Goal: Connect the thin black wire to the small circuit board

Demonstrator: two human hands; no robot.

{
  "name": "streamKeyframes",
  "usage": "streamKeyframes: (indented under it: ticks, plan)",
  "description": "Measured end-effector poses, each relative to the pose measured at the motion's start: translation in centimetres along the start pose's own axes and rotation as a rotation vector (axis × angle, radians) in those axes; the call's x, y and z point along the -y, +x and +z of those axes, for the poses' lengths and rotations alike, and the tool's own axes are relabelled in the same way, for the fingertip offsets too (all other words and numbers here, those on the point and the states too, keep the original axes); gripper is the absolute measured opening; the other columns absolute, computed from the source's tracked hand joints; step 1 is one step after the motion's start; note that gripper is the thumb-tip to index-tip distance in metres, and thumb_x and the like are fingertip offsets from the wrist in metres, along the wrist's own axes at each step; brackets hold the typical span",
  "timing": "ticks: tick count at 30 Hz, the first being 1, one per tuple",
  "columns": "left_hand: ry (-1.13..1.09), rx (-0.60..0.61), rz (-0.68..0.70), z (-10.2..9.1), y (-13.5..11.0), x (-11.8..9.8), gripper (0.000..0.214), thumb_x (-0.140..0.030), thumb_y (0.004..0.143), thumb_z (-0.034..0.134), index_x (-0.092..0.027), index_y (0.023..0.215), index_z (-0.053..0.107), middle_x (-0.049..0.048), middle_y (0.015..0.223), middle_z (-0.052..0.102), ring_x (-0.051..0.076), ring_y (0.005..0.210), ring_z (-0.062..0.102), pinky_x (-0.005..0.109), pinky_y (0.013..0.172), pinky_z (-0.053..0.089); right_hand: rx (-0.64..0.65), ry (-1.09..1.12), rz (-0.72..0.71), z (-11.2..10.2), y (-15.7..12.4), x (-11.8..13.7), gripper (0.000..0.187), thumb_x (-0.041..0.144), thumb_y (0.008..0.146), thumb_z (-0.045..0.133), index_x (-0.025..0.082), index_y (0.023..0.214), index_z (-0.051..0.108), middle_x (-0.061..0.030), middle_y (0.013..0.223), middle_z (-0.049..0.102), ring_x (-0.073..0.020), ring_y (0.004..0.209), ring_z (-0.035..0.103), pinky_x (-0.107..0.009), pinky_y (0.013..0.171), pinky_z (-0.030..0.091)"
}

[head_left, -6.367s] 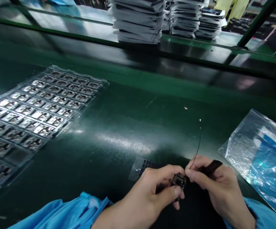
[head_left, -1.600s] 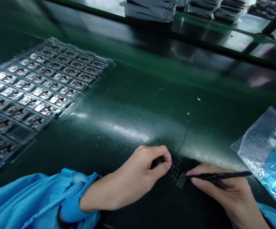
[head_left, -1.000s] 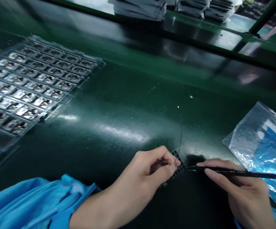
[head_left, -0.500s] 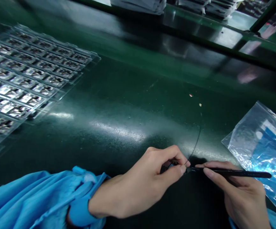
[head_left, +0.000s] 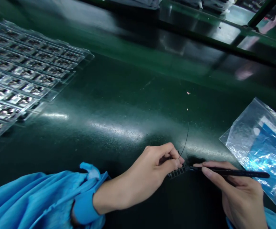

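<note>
My left hand is closed in a pinch on a thin black wire, which curves up and away from the fingertips to a small pale end. Under those fingers shows a small black part with a row of square openings; the rest of it is hidden by the hand. My right hand is closed around slim black tweezers, held almost level. Their tip lies right beside the black part and the left fingertips; whether it touches them I cannot tell.
Clear plastic trays with rows of small metallic parts lie at the left. A clear bag with blue content lies at the right, close to my right hand. A small pinkish scrap is on the green table. A shelf runs along the back.
The wire and its pale end have shifted left. The black part with square openings has come into view under my left fingers. Both hands keep their grips; the whole view has shifted slightly.
</note>
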State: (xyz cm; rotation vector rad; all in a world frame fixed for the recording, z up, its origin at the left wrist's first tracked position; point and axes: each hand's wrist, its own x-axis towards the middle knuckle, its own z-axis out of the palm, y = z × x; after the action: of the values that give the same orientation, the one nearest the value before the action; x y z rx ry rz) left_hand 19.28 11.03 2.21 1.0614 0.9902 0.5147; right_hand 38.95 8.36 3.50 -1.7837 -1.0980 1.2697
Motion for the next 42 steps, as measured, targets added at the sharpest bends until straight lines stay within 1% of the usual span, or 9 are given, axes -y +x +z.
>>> streamKeyframes:
  ticks: [9,13,17,20,24,28,30,34,42]
  plan:
    - [-0.006,-0.014,-0.010,0.2,0.1,0.0,0.019,-0.033,0.088,0.047,-0.016,0.079,0.054,0.0014,0.094,0.063,0.017,0.091,0.058,0.028,0.075,0.044,-0.019,-0.037,-0.002,0.2,-0.1,0.0,0.021,0.043,0.064,0.075,0.024,0.073,0.073,-0.0027,0.085,0.071,-0.0266,0.091,0.063,-0.028,0.076,0.055]
    - [-0.018,-0.016,-0.022,0.2,0.1,-0.1,0.019,-0.032,0.087,0.048,-0.016,0.079,0.054,0.0013,0.094,0.063,0.018,0.092,0.058,0.028,0.076,0.045,-0.030,0.032,-0.012,0.1,0.1,-0.3,0.016,0.039,0.065,0.077,0.024,0.071,0.074,-0.0033,0.083,0.071,-0.0242,0.087,0.065,-0.023,0.071,0.056]
    - [-0.055,-0.015,-0.010,0.1,0.2,-0.2,0.016,-0.028,0.087,0.049,-0.016,0.078,0.054,0.0008,0.093,0.064,0.017,0.092,0.058,0.028,0.078,0.045,0.109,0.093,-0.116,-0.7,1.1,-0.6,0.008,0.031,0.071,0.075,0.023,0.072,0.076,-0.0056,0.080,0.071,-0.0228,0.079,0.067,-0.022,0.067,0.057]
    - [-0.079,-0.015,-0.010,0.0,0.3,-0.4,0.014,-0.025,0.086,0.050,-0.015,0.078,0.055,0.0012,0.093,0.064,0.016,0.090,0.058,0.027,0.078,0.044,0.187,0.145,-0.126,-1.2,1.6,-0.3,0.008,0.029,0.074,0.072,0.022,0.071,0.076,-0.0069,0.079,0.071,-0.0225,0.077,0.068,-0.022,0.070,0.057]
    - [-0.139,-0.040,0.013,-0.1,0.3,-1.1,0.013,-0.021,0.083,0.054,-0.013,0.073,0.058,0.0010,0.088,0.061,0.013,0.083,0.056,0.023,0.072,0.042,0.172,0.248,-0.057,-1.1,1.5,0.6,0.008,0.030,0.074,0.073,0.022,0.073,0.075,-0.0074,0.076,0.071,-0.0224,0.074,0.068,-0.022,0.069,0.057]
    - [-0.178,-0.127,0.037,0.3,0.1,-1.4,0.014,-0.018,0.078,0.059,-0.013,0.066,0.059,-0.0021,0.073,0.051,0.009,0.067,0.048,0.021,0.063,0.036,0.200,0.270,-0.147,-0.6,0.9,1.0,0.005,0.027,0.076,0.071,0.024,0.076,0.075,-0.0047,0.076,0.071,-0.0190,0.075,0.068,-0.017,0.070,0.055]
    - [-0.245,-0.133,-0.004,0.6,0.0,-1.4,0.014,-0.018,0.077,0.059,-0.012,0.064,0.060,-0.0021,0.070,0.051,0.009,0.067,0.047,0.021,0.063,0.036,0.179,0.280,-0.166,-0.3,0.7,0.9,0.003,0.027,0.076,0.072,0.025,0.077,0.074,-0.0039,0.076,0.071,-0.0182,0.076,0.068,-0.016,0.071,0.055]
    - [-0.343,-0.127,-0.072,1.0,0.0,-1.1,0.011,-0.018,0.074,0.060,-0.011,0.065,0.061,-0.0015,0.066,0.053,0.010,0.064,0.046,0.022,0.061,0.035,0.109,0.292,-0.135,0.3,0.4,0.5,0.006,0.028,0.073,0.074,0.022,0.074,0.075,-0.0061,0.077,0.071,-0.0203,0.077,0.068,-0.018,0.071,0.055]
    - [-0.472,-0.158,-0.069,1.1,-0.1,-1.3,0.012,-0.013,0.074,0.060,-0.011,0.062,0.063,-0.0016,0.065,0.056,0.008,0.063,0.049,0.019,0.062,0.037,0.082,0.257,-0.218,-0.1,0.6,0.2,0.007,0.026,0.073,0.074,0.019,0.075,0.075,-0.0082,0.076,0.071,-0.0210,0.073,0.068,-0.019,0.069,0.056]
